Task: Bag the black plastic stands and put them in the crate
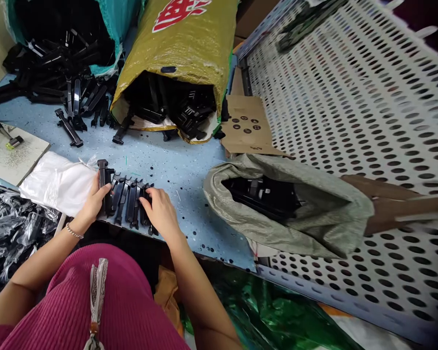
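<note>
left hand [94, 198]: fingers round one black part [104, 182], aligning seemingly underway. right hand [161, 210]: at part row's [132, 200] right end, grip unclear; next calls for even pressure.

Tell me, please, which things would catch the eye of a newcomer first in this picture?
Probably the big yellow sack with red print, lying at the top centre, its open mouth showing black parts. Next, the neat row of black pieces between the left hand and right hand, near the edge of the blue table. The white perforated panel fills much of the right side.
</note>
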The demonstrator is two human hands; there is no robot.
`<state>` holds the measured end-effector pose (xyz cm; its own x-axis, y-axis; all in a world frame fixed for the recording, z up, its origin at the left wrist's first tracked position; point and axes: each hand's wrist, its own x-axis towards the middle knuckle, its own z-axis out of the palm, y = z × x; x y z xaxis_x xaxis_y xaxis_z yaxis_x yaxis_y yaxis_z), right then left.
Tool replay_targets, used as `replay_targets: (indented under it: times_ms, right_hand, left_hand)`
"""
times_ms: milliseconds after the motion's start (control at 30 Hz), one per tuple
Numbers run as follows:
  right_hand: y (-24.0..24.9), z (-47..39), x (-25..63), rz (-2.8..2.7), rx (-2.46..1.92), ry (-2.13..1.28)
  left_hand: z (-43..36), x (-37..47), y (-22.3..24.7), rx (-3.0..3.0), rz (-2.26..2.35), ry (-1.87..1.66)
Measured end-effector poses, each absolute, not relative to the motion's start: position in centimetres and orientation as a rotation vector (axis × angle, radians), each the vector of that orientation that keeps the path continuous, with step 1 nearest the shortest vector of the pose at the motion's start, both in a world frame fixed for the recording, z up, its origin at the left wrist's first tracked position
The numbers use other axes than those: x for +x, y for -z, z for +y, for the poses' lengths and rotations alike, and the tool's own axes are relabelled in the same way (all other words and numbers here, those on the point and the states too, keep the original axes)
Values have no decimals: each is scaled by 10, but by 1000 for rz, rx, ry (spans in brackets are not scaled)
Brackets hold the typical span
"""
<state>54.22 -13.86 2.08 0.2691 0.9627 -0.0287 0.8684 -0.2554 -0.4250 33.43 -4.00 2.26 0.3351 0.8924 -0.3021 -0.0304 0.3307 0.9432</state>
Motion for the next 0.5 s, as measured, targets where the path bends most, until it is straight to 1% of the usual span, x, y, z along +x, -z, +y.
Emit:
replay_targets:
  times_ms: [67,167,267,333,367,500]
  right_hand:
    - [-19,-140,542,-1642,-2148,-307]
    - [-36,-132,536,-1671,-1943,-195]
    - [-53,-119,526,-1779,-1768,-247]
    - [-56,-110,519,-1756,-1693,-409]
    - [-55,-107,515,-1683,-1651,-549]
    - [-42,-96,498,-1082,-1431,-1282]
  left_hand:
    - [-48,337,-25,895,1012,-711]
    - [-61,335,-37,883,937,-610]
    - [-72,326,-52,1041,842,-525]
    - [-76,320,-58,1198,809,-530]
    - [-77,317,-59,1293,809,-548]
    - [-78,309,-52,1538,838,-607]
